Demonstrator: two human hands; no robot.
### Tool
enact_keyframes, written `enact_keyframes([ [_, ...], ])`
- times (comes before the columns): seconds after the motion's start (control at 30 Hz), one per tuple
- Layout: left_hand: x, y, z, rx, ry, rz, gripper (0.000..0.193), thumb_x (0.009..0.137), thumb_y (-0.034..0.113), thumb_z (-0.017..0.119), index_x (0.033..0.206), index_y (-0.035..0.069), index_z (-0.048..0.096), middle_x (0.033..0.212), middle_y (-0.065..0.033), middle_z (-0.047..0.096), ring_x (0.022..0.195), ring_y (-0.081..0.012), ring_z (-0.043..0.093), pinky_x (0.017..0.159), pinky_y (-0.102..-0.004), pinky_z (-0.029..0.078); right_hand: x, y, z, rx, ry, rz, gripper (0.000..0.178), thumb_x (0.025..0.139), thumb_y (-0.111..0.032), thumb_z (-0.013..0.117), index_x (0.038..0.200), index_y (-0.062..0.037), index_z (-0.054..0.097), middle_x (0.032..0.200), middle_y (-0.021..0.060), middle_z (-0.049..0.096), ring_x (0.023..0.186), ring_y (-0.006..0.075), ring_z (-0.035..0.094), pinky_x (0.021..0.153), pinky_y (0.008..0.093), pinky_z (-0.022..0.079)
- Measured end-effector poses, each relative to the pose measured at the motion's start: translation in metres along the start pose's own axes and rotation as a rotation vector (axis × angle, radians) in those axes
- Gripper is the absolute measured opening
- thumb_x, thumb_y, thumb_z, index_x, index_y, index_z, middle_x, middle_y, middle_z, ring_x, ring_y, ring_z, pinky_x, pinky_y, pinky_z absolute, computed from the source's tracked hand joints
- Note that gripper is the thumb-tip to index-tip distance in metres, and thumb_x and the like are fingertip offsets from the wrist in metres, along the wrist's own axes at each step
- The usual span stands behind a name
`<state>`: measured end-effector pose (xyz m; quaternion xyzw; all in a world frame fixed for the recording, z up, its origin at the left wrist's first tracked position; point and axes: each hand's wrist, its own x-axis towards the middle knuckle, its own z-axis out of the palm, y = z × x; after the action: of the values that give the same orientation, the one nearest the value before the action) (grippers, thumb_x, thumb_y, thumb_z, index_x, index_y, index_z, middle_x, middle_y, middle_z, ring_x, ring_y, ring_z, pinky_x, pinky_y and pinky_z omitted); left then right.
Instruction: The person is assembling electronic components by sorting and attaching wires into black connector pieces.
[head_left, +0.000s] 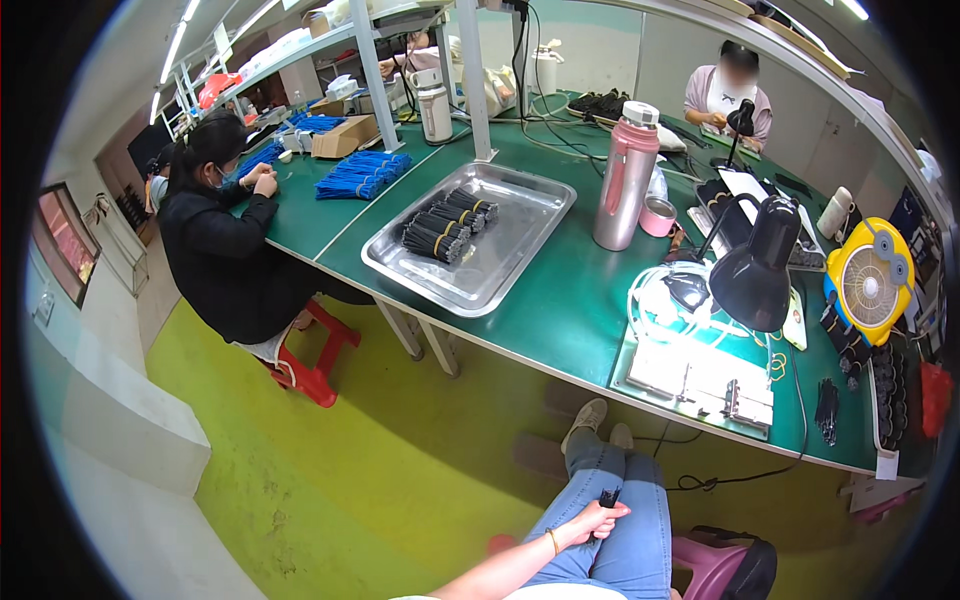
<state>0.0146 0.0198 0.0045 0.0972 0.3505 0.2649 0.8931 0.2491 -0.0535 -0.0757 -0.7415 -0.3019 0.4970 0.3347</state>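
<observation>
My left hand (592, 522) rests on my thigh, on blue jeans (620, 480), with the forearm coming in from the lower edge and a thin bracelet at the wrist. Its fingers are closed around a small black object (607, 497) that sticks up from the fist. My right hand is out of sight. In front of my knees stands the green workbench (560, 310), with a white jig plate (700, 380) lit by a black desk lamp (755, 275) at its near edge.
A steel tray (520, 240) holds bundles of black cables (445, 225). A pink flask (625, 180), a yellow fan (870, 280) and blue cable bundles (365, 172) are on the bench. One person (220, 240) sits on a red stool at left; another (730, 95) sits across. A pink stool (715, 565) is beside me.
</observation>
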Motion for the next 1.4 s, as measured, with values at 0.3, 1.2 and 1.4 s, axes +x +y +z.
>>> enact_keyframes([
  [0.3,-0.008,-0.003,0.009,-0.057,0.018,-0.007,0.017,0.084,0.019,0.055,0.095,0.006,0.052,0.05,0.0082,0.028,0.037,-0.0027,0.021,0.035,-0.0205,0.015,-0.004,-0.013,-0.06,0.038,0.14,-0.034,0.031,0.077,0.002,0.044,0.108,0.0024,0.048,0.081,0.011,0.059,0.063,0.0158,0.057,0.054,0.0229,0.046],
  [1.2,-0.079,-0.029,0.061,0.664,0.519,0.606,0.024,0.081,0.024,0.059,0.086,0.001,0.06,0.074,-0.0034,0.062,0.068,-0.0066,0.053,0.062,-0.0246,0.045,-0.089,-0.177,0.036,-0.069,-0.826,-0.43,0.061,0.078,0.009,0.032,0.133,-0.004,0.011,0.091,0.0198,0.059,0.067,0.0193,0.061,0.062,0.0265,0.051],
  [1.4,-0.059,-0.032,0.05,0.537,0.467,0.646,0.027,0.079,0.026,0.061,0.081,0.0,0.061,0.07,-0.0069,0.062,0.065,-0.0095,0.055,0.06,-0.027,0.045,-0.068,-0.146,0.044,0.101,-0.692,-0.318,0.06,0.077,0.008,0.029,0.132,-0.0035,0.011,0.087,0.0203,0.059,0.063,0.0219,0.061,0.058,0.0289,0.053],
])
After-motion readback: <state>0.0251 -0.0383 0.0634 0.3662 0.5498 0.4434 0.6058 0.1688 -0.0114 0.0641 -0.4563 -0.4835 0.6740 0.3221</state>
